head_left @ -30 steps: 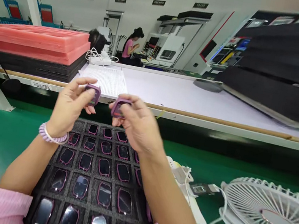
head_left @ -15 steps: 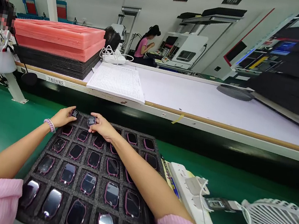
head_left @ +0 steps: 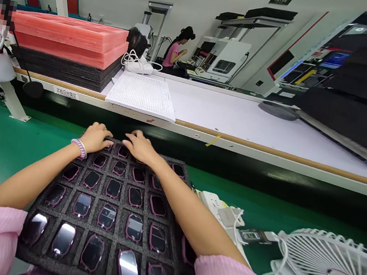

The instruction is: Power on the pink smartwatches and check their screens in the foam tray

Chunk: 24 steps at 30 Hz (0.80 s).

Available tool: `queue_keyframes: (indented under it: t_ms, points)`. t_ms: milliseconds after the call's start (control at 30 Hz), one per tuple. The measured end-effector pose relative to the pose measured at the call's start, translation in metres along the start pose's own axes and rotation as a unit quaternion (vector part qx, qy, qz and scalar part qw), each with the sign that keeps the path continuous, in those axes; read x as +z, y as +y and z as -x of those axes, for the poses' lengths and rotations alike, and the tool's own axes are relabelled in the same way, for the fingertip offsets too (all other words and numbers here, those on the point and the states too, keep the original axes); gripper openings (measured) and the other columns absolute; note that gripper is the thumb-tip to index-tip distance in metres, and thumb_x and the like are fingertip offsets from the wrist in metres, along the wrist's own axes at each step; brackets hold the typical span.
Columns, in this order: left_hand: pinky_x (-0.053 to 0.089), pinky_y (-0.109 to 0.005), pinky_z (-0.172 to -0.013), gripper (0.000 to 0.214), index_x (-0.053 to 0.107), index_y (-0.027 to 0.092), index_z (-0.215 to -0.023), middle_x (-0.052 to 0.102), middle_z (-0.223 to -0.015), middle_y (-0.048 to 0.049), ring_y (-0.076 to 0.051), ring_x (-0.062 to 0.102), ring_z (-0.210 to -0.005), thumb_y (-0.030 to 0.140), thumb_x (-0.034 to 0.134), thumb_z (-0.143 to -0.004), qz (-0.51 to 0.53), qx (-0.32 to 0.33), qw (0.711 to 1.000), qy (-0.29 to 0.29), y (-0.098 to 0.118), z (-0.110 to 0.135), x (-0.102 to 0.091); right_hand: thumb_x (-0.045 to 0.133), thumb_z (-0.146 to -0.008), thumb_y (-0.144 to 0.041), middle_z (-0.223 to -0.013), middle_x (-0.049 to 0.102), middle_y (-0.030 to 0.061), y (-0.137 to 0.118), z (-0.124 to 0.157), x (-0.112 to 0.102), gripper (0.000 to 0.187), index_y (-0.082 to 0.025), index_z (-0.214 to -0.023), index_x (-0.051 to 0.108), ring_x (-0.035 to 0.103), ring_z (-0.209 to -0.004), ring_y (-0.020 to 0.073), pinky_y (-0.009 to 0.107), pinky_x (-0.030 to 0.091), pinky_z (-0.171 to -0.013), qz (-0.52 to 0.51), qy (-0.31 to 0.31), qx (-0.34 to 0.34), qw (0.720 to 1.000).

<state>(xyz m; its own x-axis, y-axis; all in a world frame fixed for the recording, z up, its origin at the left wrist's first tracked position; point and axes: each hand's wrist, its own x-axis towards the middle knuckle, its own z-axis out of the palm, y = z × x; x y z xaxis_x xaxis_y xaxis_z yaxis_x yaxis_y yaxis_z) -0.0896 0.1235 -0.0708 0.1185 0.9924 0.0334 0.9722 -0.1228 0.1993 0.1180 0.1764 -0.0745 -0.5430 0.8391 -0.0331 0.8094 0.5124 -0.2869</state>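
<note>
A black foam tray [head_left: 120,221] lies on the green belt in front of me, its pockets filled with purple-rimmed watch cases [head_left: 113,188] with dark glossy faces. Both my hands rest on the tray's far row. My left hand [head_left: 96,137], a lilac coil band on its wrist, is curled over the far-left pockets. My right hand [head_left: 139,147] lies beside it, almost touching, fingers bent down onto the row. The case under each hand is hidden by the fingers. Pink sleeves cover both my upper arms.
A white power strip [head_left: 223,211] with plugs and a white fan [head_left: 330,272] lie right of the tray. Beyond the belt, a white bench carries a printed sheet [head_left: 143,95], pink and black foam stacks [head_left: 69,39] and black foam [head_left: 357,116]. A person in pink [head_left: 175,53] sits far back.
My hands, each holding a purple watch case up before me, went down to the tray's far row and now cover the cases there. My view tipped downward.
</note>
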Motion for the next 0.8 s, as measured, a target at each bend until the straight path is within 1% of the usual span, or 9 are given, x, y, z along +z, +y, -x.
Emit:
queue_keyframes:
  t_ms: [100, 167, 233, 300, 400, 533, 667, 733, 800]
  points:
    - [0.044, -0.047, -0.105, 0.035, 0.079, 0.017, -0.104, 0.068, -0.116, -0.0178, -0.037, 0.056, -0.121, 0.045, 0.060, -0.095, -0.006, 0.008, 1.000, -0.017, 0.044, -0.013, 0.015, 0.055, -0.110, -0.035, -0.129, 0.062, 0.0243, 0.014, 0.020, -0.008, 0.033, -0.010, -0.123, 0.073, 0.059, -0.125, 0.0398, 0.053, 0.036, -0.109, 0.070, 0.006, 0.063, 0.996]
    - [0.045, -0.049, -0.103, 0.039, 0.078, 0.011, -0.103, 0.067, -0.119, -0.0231, -0.040, 0.058, -0.121, 0.047, 0.065, -0.092, -0.004, -0.008, 1.000, -0.014, 0.064, -0.018, 0.027, 0.062, -0.107, -0.037, -0.122, 0.064, 0.0275, 0.019, 0.031, -0.004, 0.033, -0.007, -0.114, 0.075, 0.061, -0.119, 0.0426, 0.056, 0.035, -0.107, 0.099, 0.008, 0.090, 0.991]
    - [0.046, -0.047, -0.101, 0.040, 0.075, 0.010, -0.108, 0.067, -0.121, -0.0251, -0.040, 0.059, -0.121, 0.044, 0.067, -0.090, 0.006, -0.029, 1.000, -0.007, 0.073, -0.021, 0.035, 0.064, -0.105, -0.038, -0.123, 0.064, 0.0274, 0.020, 0.040, 0.003, 0.033, -0.007, -0.115, 0.072, 0.061, -0.119, 0.0420, 0.053, 0.037, -0.104, 0.105, 0.013, 0.094, 0.990]
    - [0.048, -0.043, -0.097, 0.033, 0.073, 0.013, -0.108, 0.070, -0.116, -0.0214, -0.037, 0.063, -0.116, 0.040, 0.066, -0.090, 0.024, -0.042, 0.999, -0.006, 0.071, -0.021, 0.034, 0.064, -0.105, -0.038, -0.125, 0.063, 0.0243, 0.022, 0.045, 0.011, 0.030, -0.010, -0.118, 0.070, 0.061, -0.119, 0.0386, 0.046, 0.042, -0.098, 0.088, 0.015, 0.091, 0.992]
    - [0.048, -0.042, -0.094, 0.026, 0.069, 0.016, -0.108, 0.072, -0.108, -0.0177, -0.035, 0.065, -0.110, 0.035, 0.060, -0.093, 0.045, -0.054, 0.997, 0.005, 0.054, -0.020, 0.020, 0.068, -0.102, -0.035, -0.121, 0.065, 0.0179, 0.024, 0.045, 0.018, 0.027, -0.015, -0.118, 0.064, 0.063, -0.116, 0.0337, 0.038, 0.044, -0.090, 0.036, 0.024, 0.093, 0.995]
    - [0.041, -0.049, -0.103, 0.029, 0.059, 0.015, -0.118, 0.070, -0.113, -0.0200, -0.038, 0.060, -0.120, 0.034, 0.048, -0.099, 0.065, -0.069, 0.995, 0.041, 0.026, -0.018, 0.001, 0.069, -0.099, -0.025, -0.105, 0.071, 0.0096, 0.027, 0.042, 0.023, 0.022, -0.017, -0.118, 0.059, 0.066, -0.107, 0.0306, 0.039, 0.041, -0.094, -0.052, 0.038, 0.084, 0.994]
    - [0.039, -0.051, -0.106, 0.012, 0.058, 0.019, -0.099, 0.070, -0.092, -0.0112, -0.036, 0.063, -0.110, 0.028, 0.060, -0.092, 0.118, -0.060, 0.991, 0.035, 0.010, -0.014, -0.001, 0.068, -0.093, -0.016, -0.110, 0.071, 0.0126, 0.031, 0.040, 0.026, 0.013, -0.018, -0.104, 0.062, 0.062, -0.115, 0.0333, 0.043, 0.039, -0.098, -0.147, 0.063, 0.067, 0.985]
    - [0.041, -0.050, -0.104, 0.010, 0.055, 0.020, -0.089, 0.068, -0.085, -0.0090, -0.035, 0.064, -0.106, 0.025, 0.064, -0.088, 0.159, -0.057, 0.984, 0.047, 0.011, -0.011, -0.002, 0.064, -0.093, -0.017, -0.111, 0.070, 0.0126, 0.032, 0.041, 0.025, 0.010, -0.019, -0.102, 0.061, 0.061, -0.113, 0.0316, 0.043, 0.041, -0.097, -0.205, 0.086, 0.055, 0.973]
    - [0.045, -0.046, -0.098, 0.011, 0.053, 0.020, -0.086, 0.067, -0.087, -0.0086, -0.031, 0.064, -0.102, 0.024, 0.063, -0.089, 0.214, -0.052, 0.973, 0.067, 0.017, -0.009, -0.009, 0.057, -0.098, -0.023, -0.110, 0.070, 0.0116, 0.032, 0.044, 0.021, 0.009, -0.019, -0.106, 0.058, 0.064, -0.103, 0.0271, 0.040, 0.046, -0.091, -0.274, 0.106, 0.039, 0.955]
